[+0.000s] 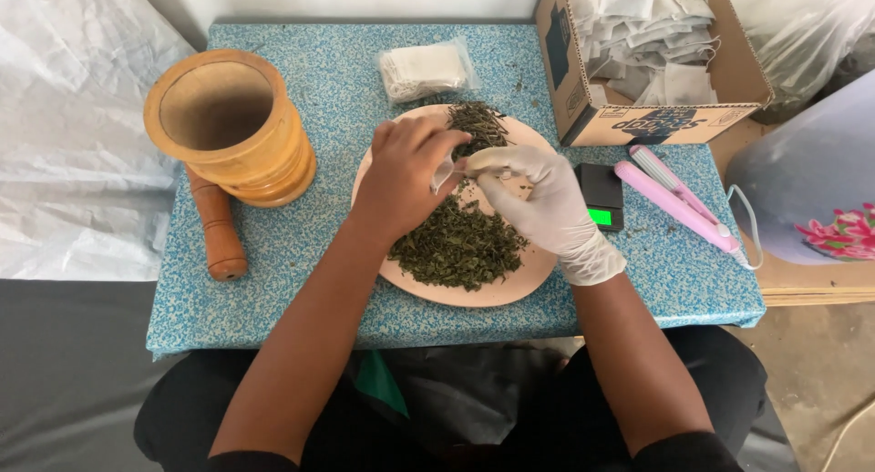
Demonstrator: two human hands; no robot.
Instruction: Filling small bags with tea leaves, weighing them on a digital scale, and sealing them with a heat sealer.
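Note:
A pink plate (510, 288) heaped with dried green leaves (456, 244) sits in the middle of the blue speckled table (301, 281). Above it my bare left hand (401, 176) pinches the edge of a small white filter bag (445, 173). My right hand (547, 208), in a white glove, holds the same bag from the other side, fingertips meeting the left hand's. Most of the bag is hidden between the fingers.
A wooden mortar (228, 126) stands at the left with its pestle (217, 226) lying beside it. A clear packet of white bags (425, 69) lies at the back. A cardboard box (656, 117) of bags, a small black scale (602, 195) and a pink sealer (679, 203) are at the right.

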